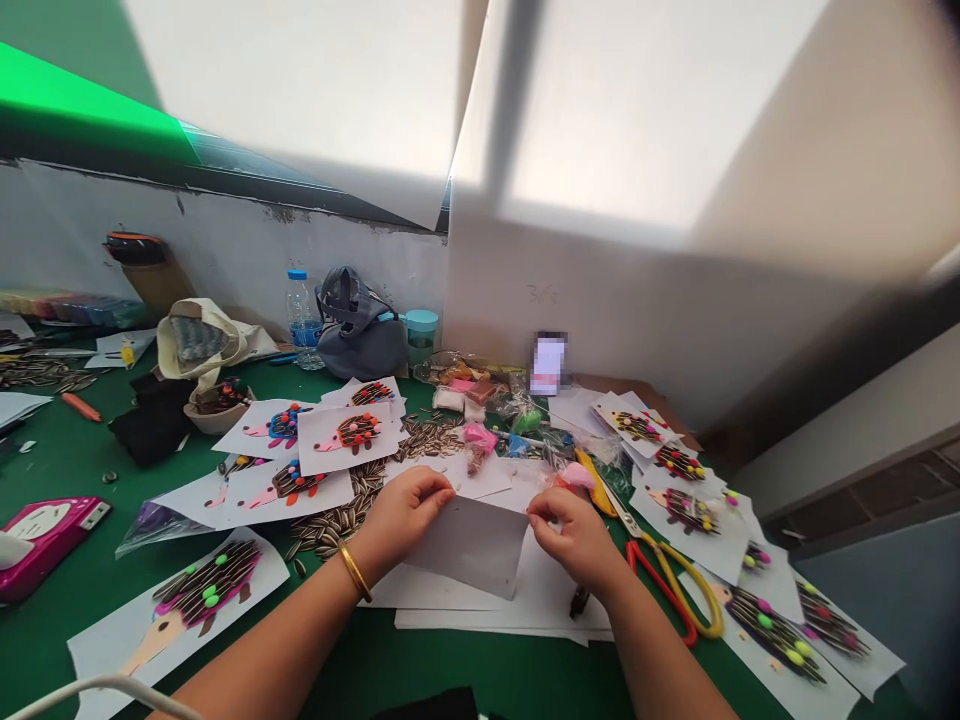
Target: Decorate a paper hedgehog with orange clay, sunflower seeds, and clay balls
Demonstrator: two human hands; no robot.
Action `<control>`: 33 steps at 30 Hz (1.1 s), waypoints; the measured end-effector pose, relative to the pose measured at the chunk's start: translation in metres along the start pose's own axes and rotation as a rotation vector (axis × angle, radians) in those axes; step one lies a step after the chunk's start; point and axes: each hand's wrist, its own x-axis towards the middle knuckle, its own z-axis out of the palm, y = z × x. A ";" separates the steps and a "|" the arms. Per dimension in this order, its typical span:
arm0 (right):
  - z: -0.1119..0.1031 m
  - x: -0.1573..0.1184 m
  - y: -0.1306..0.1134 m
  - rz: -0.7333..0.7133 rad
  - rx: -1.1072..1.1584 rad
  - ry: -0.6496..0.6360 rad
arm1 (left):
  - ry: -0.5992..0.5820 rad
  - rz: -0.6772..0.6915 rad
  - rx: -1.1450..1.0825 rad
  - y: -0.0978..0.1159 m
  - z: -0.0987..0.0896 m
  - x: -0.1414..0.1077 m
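Both hands hold up one sheet of white paper [472, 548] by its upper corners, above a stack of white sheets [495, 618]. My left hand [409, 515], below a gold bracelet, pinches the left corner. At the right corner, my right hand [574, 535] is closed on the paper with thumb and finger. Striped sunflower seeds [334, 525] lie in a heap beside my left hand. Just right of my right hand are yellow-handled scissors [709, 600] and red-handled scissors [664, 590]. A small dark object [579, 600] lies partly hidden under my right wrist.
Hedgehog pictures made with seeds and coloured balls [202, 590] lie on the left, with more hedgehog cards [682, 505] on the right. Bags of coloured clay [525, 430], a phone [548, 362], a water bottle [304, 325] and a grey bag [360, 335] stand behind. A magenta box [56, 545] is far left.
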 end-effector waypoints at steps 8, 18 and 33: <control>0.002 -0.002 -0.001 -0.033 0.047 0.141 | 0.036 0.001 -0.004 0.003 -0.001 -0.001; 0.011 -0.013 -0.010 0.055 0.198 -0.048 | 0.002 0.061 -0.071 0.008 0.005 -0.004; 0.023 -0.033 -0.013 0.300 0.627 0.450 | -0.093 -0.311 -1.105 0.027 0.026 -0.015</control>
